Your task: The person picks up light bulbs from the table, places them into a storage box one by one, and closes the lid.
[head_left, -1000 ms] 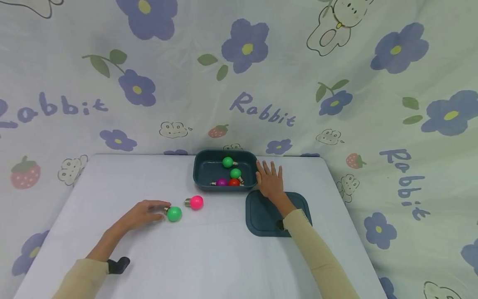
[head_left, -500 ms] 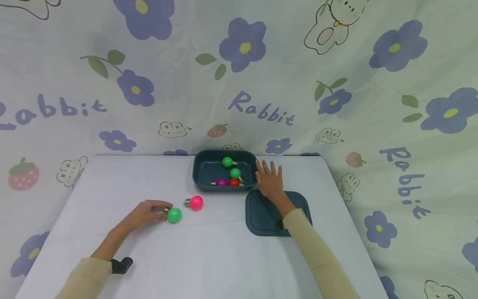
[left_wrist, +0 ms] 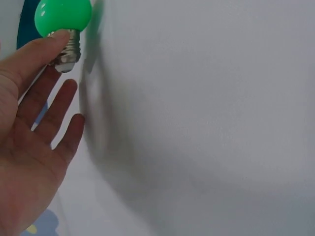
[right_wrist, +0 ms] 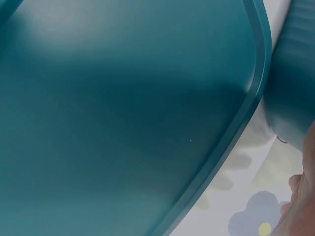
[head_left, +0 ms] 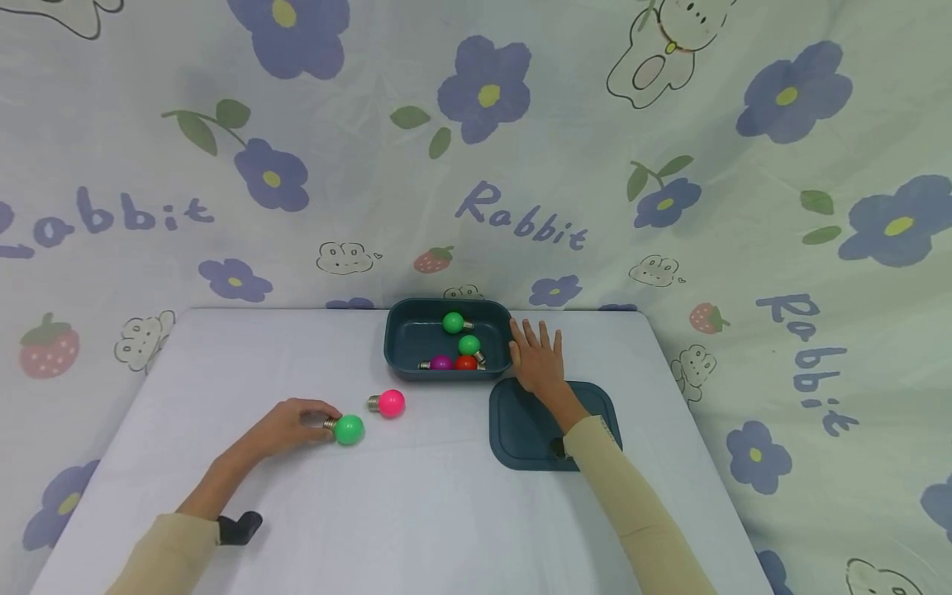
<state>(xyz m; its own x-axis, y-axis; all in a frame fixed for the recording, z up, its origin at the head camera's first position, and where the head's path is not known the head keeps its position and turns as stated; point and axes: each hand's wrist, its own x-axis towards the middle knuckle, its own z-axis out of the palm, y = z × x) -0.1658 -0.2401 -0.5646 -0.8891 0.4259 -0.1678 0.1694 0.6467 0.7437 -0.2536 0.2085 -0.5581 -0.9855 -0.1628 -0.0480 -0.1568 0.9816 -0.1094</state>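
Note:
My left hand [head_left: 288, 430] pinches a green light bulb [head_left: 349, 430] by its metal screw base, thumb and index finger on the threads. In the left wrist view the green globe [left_wrist: 63, 14] points away from the palm, and the other fingers are spread. A pink bulb [head_left: 392, 403] lies just beyond it on the white table. My right hand [head_left: 539, 364] has its fingers extended beside the right wall of a dark teal box [head_left: 402, 373]. Inside the box lie two green bulbs [head_left: 469, 345], a purple bulb [head_left: 442, 363] and a red bulb [head_left: 465, 363].
A dark teal lid [head_left: 521, 438] lies flat on the table under my right forearm, in front of the box. A printed cloth [head_left: 357, 165] with flowers and rabbits hangs behind the table [head_left: 416, 512] and around its sides.
My left fingers have closed on the green bulb's base, and the bulb has turned slightly so its base points more to the left. The right hand stays in place.

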